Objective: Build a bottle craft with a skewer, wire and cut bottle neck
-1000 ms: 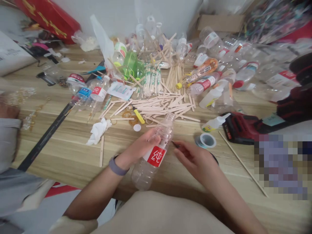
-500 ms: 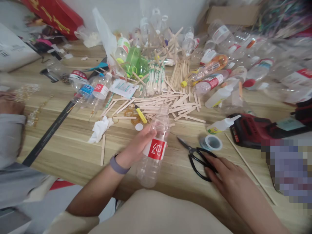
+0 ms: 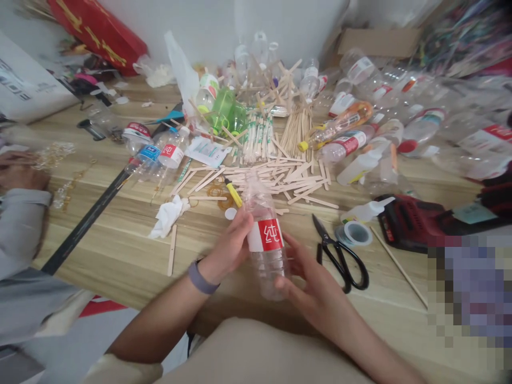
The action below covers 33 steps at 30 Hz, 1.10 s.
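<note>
A clear plastic bottle (image 3: 267, 234) with a red and white label is held in front of me, its neck pointing away. My left hand (image 3: 237, 237) wraps round its left side near the shoulder. On the other side, my right hand (image 3: 306, 274) grips the lower part, thumb on the near face and fingers behind. Black-handled scissors (image 3: 340, 256) lie on the table just right of my right hand, blades pointing away. Beyond the bottle is a pile of wooden craft sticks (image 3: 296, 178), with a yellow-handled tool (image 3: 233, 193) at its left.
Many plastic bottles (image 3: 424, 128) crowd the back right. Glue bottles (image 3: 364, 210), a tape roll (image 3: 355, 233) and a red and black power tool (image 3: 408, 221) lie at the right. A crumpled tissue (image 3: 168, 216) is at the left, where another person's hand (image 3: 22, 170) rests near small beads.
My right hand has left the scissors and moved left onto the bottle. The scissors now lie turned on the table. The bottle has swung slightly, its base further right.
</note>
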Tool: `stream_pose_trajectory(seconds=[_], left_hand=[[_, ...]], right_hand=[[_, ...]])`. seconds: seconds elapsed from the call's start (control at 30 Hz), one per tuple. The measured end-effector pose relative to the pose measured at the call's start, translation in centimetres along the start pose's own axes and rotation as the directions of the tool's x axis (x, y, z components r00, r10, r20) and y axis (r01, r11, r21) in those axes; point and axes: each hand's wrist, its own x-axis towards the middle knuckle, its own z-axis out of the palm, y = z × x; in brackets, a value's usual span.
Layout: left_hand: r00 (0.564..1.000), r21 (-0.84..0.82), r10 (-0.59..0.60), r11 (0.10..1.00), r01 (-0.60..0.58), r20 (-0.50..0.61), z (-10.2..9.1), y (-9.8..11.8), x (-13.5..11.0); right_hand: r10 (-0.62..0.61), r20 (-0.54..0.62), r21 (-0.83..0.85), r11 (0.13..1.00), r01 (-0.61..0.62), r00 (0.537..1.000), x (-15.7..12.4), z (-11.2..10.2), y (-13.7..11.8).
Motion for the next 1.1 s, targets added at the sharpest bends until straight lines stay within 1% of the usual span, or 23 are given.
stream_pose_trajectory(seconds=[0.1, 0.17, 0.27, 0.37, 0.4, 0.47, 0.53, 0.6, 0.67, 0.73, 0.8, 0.83, 0.9, 0.97, 1.1], left_hand=[[1.000, -0.071, -0.001, 0.997, 0.001, -0.002, 0.3, -0.1, 0.0], [1.000, -0.098, -0.010, 0.995, 0.010, 0.009, 0.4, 0.0, 0.1], [0.999, -0.065, -0.037, 0.997, 0.039, 0.030, 0.3, -0.1, 0.4], [0.990, -0.005, -0.057, 0.998, 0.058, 0.125, 0.4, -0.2, 0.2], [0.984, 0.017, -0.062, 0.998, 0.060, 0.166, 0.4, -0.3, -0.1], [0.976, 0.062, -0.063, 0.997, 0.051, 0.207, 0.6, -0.5, -0.6], [0.979, 0.103, -0.069, 0.993, 0.050, 0.190, 0.8, -0.5, -1.1], [0.984, 0.107, -0.073, 0.993, 0.056, 0.161, 0.7, -0.2, -1.4], [0.984, 0.066, -0.102, 0.993, 0.094, 0.143, 0.3, 0.2, -1.2], [0.977, -0.002, -0.156, 0.987, 0.158, 0.145, -0.4, 0.6, -0.8], [0.965, -0.054, -0.201, 0.976, 0.212, 0.168, -1.1, 1.1, -0.4], [0.963, -0.076, -0.204, 0.973, 0.220, 0.178, -1.4, 1.3, -0.2], [0.968, -0.111, -0.174, 0.974, 0.196, 0.182, -1.8, 1.8, 0.0], [0.978, -0.136, -0.119, 0.980, 0.144, 0.173, -2.0, 2.2, 0.1], [0.988, -0.182, -0.065, 0.979, 0.091, 0.142, -1.8, 2.8, 0.1]], right_hand=[[0.017, 0.015, 0.227, 0.974, -0.020, 1.000, 1.0, 1.0, -0.2], [0.014, -0.027, 0.319, 0.948, -0.004, 1.000, 1.3, 1.0, -0.3], [-0.012, -0.108, 0.349, 0.936, 0.049, 0.994, 1.1, 0.6, -0.4], [-0.051, -0.174, 0.309, 0.945, 0.104, 0.983, 1.0, 0.7, -0.3], [-0.069, -0.177, 0.281, 0.953, 0.118, 0.982, 1.0, 0.7, -0.2], [-0.120, -0.174, 0.177, 0.973, 0.151, 0.977, 1.0, 0.8, -0.1], [-0.191, -0.170, 0.025, 0.980, 0.198, 0.967, 0.9, 0.4, -0.1], [-0.255, -0.147, -0.115, 0.964, 0.239, 0.956, 0.5, -0.7, -0.2], [-0.244, -0.144, -0.237, 0.949, 0.206, 0.959, -0.1, -2.3, -0.3], [-0.187, -0.216, -0.374, 0.923, 0.096, 0.958, -0.7, -4.1, -0.3], [-0.175, -0.289, -0.511, 0.859, 0.003, 0.941, -1.3, -5.7, 0.1], [-0.180, -0.299, -0.581, 0.814, -0.028, 0.937, -1.6, -6.4, 0.4], [-0.184, -0.282, -0.709, 0.702, -0.075, 0.942, -1.8, -7.4, 1.1], [-0.161, -0.242, -0.786, 0.610, -0.096, 0.957, -2.0, -8.0, 1.8], [-0.124, -0.197, -0.846, 0.524, -0.104, 0.973, -2.7, -8.4, 3.3]])
